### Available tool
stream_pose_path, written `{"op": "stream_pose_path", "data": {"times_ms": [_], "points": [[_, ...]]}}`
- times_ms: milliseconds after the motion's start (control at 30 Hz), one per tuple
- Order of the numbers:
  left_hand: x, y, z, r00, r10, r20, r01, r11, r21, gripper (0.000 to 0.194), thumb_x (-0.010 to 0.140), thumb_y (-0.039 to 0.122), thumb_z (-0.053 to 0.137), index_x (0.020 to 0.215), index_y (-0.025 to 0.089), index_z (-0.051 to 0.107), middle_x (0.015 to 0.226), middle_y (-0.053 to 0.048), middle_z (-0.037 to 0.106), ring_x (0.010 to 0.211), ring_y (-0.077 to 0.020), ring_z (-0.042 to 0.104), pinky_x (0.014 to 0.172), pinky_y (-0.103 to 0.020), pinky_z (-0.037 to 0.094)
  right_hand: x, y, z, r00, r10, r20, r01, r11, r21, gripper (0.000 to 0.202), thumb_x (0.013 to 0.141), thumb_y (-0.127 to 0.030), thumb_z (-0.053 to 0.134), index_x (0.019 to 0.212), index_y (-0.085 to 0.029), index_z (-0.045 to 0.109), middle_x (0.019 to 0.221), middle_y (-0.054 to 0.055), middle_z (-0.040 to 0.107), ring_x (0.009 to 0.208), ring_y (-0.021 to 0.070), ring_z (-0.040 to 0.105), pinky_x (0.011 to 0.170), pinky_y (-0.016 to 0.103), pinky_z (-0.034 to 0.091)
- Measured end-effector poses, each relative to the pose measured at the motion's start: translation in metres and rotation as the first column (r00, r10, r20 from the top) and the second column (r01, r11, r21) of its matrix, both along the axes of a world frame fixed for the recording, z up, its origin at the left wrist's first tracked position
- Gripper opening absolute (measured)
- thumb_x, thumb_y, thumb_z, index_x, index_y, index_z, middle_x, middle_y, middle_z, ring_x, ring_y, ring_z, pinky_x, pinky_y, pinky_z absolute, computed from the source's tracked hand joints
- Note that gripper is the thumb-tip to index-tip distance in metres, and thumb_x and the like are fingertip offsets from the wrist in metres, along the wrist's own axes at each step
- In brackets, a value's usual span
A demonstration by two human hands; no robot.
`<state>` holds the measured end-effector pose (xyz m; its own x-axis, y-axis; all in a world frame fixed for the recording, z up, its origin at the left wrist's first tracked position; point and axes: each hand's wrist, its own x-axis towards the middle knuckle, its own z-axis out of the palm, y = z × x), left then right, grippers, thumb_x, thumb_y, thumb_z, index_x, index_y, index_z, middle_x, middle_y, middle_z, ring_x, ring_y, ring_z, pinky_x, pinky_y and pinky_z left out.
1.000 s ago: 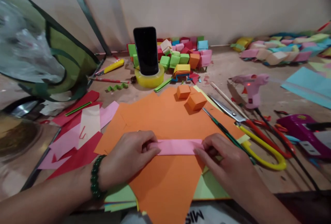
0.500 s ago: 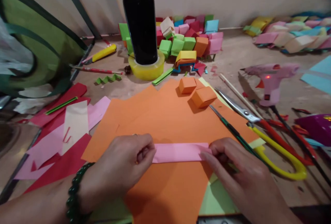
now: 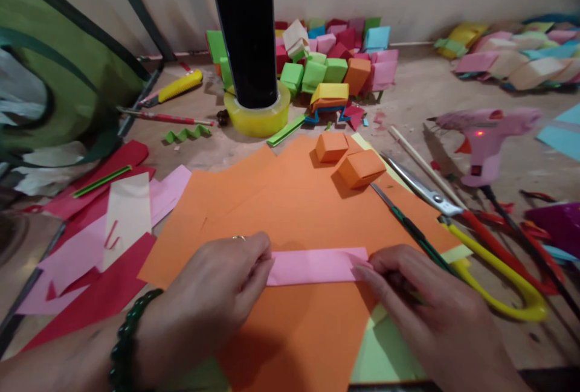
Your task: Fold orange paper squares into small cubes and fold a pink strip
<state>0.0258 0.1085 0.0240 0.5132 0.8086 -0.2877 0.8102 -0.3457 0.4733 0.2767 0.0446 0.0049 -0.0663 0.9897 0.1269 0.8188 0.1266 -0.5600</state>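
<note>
A folded pink paper strip (image 3: 317,266) stretches level between my two hands, above the orange paper sheets (image 3: 254,205). My left hand (image 3: 222,286) pinches its left end, thumb and forefinger pressed together. At the right end, the thumb and fingers of my right hand (image 3: 421,301) close on the strip. Two small orange paper boxes (image 3: 361,168) sit on the far part of the orange sheets. A craft knife (image 3: 408,226) with a dark green handle lies just beyond my right hand. Light green paper (image 3: 385,350) shows under the orange sheets.
Scissors (image 3: 493,247) with red and yellow handles and a pink glue gun (image 3: 487,138) lie to the right. A phone (image 3: 249,41) stands in a yellow tape roll (image 3: 258,121), before many coloured paper boxes (image 3: 335,70). Red and pink paper scraps (image 3: 86,247) lie left.
The view has shifted slightly, so the things at the back stand a little higher in the picture. Both hands keep the same hold on the pink strip.
</note>
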Motion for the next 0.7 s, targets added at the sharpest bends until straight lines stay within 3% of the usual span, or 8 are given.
{"op": "stream_pose_path", "data": {"times_ms": [233,467,700], "points": [[-0.0009,-0.0029,-0.0039,1.000,0.005,-0.011,-0.005,1.000,0.016,0.024,0.093,0.029,0.035,0.075,0.020,0.047,0.062,0.002,0.053,0.055,-0.0129,0.048,0.055,-0.026,0.030,0.0001,0.0014,-0.0004,0.998,-0.014,-0.057,0.015,1.000,0.017,0.014,0.090,-0.033,0.053,0.084,-0.023,0.060,0.077,0.002,0.066,0.065,0.0154,0.063,0.059,0.025,0.051],[0.0026,-0.0035,-0.0006,1.000,0.013,-0.010,-0.013,0.999,0.042,0.021,0.093,0.026,0.033,0.076,0.021,0.045,0.062,0.002,0.053,0.055,-0.0127,0.049,0.055,-0.026,0.031,-0.0016,0.0029,-0.0034,1.000,-0.031,-0.001,0.031,0.999,0.028,0.015,0.089,-0.036,0.053,0.085,-0.023,0.060,0.072,0.002,0.066,0.058,0.0151,0.061,0.053,0.025,0.049],[0.0025,-0.0030,-0.0002,0.999,0.034,-0.042,-0.033,0.999,0.021,0.017,0.090,0.026,0.035,0.075,0.021,0.041,0.058,0.004,0.050,0.051,-0.0127,0.047,0.050,-0.025,0.027,0.0010,0.0005,-0.0065,0.999,-0.038,0.025,0.038,0.999,0.006,0.023,0.090,-0.036,0.052,0.107,-0.023,0.058,0.077,0.003,0.064,0.061,0.0142,0.060,0.054,0.024,0.050]]}}
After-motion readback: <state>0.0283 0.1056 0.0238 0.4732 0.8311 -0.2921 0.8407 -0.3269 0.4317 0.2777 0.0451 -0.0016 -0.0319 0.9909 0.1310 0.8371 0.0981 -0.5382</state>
